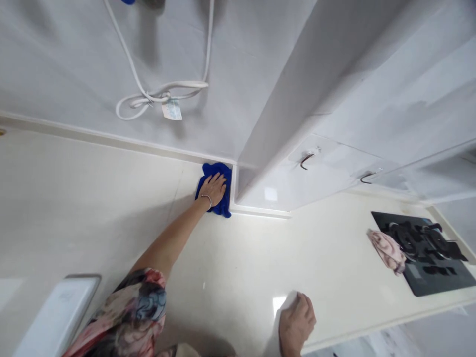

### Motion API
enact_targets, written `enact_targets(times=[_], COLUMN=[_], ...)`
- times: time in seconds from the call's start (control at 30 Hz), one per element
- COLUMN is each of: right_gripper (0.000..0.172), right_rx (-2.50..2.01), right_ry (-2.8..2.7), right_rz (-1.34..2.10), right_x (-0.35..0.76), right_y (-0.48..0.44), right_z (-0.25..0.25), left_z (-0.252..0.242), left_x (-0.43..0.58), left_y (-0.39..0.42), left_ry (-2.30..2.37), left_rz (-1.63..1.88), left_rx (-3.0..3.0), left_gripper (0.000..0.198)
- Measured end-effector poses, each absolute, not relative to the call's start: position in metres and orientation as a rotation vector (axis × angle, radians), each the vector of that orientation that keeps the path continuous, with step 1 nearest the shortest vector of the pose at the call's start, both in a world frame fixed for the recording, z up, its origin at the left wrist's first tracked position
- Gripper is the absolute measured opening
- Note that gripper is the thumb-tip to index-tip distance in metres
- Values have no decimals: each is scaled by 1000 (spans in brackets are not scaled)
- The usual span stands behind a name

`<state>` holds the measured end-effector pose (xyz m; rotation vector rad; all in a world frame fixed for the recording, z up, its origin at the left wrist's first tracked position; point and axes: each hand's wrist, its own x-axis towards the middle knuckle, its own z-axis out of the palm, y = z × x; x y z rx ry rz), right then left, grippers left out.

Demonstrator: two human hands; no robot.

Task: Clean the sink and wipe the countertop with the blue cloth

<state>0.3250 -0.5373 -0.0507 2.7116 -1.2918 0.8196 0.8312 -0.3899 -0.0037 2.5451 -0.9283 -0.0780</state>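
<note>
My left hand (213, 189) lies with its fingers spread flat on a blue cloth (223, 206), pressing it to the pale countertop (223, 267). The cloth is bunched into the corner, against the low upstand and the base of a boxed-out column. On that wrist sits a thin bracelet, and a floral sleeve covers the upper arm. Lower right, my right hand (297, 320) rests on the countertop near its front edge, fingers curled in and nothing visible in them.
A black gas hob (431, 277) is at the right, a pink cloth (388, 250) lying over its edge. From the tiled wall hangs a bundled white cable (163, 94). Two hooks (307, 159) are fixed to the wall beyond the jutting column (282, 94). A white rectangular panel (59, 317) lies lower left.
</note>
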Motion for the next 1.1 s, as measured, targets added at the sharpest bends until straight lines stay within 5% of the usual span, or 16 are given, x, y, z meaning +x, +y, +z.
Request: enact_targets(times=[0.37, 1.1], right_gripper=[44, 45], right_rx=[2715, 2822], right_ry=[-1361, -1641], right_rz=[749, 742], right_x=[333, 354], right_y=[-534, -530], right_z=[-43, -31], left_z=[2, 0], left_x=[846, 642], left_y=[-401, -322], left_ry=[-862, -1222], left_rz=[-97, -110], left_rx=[2524, 2577], left_gripper=[60, 60])
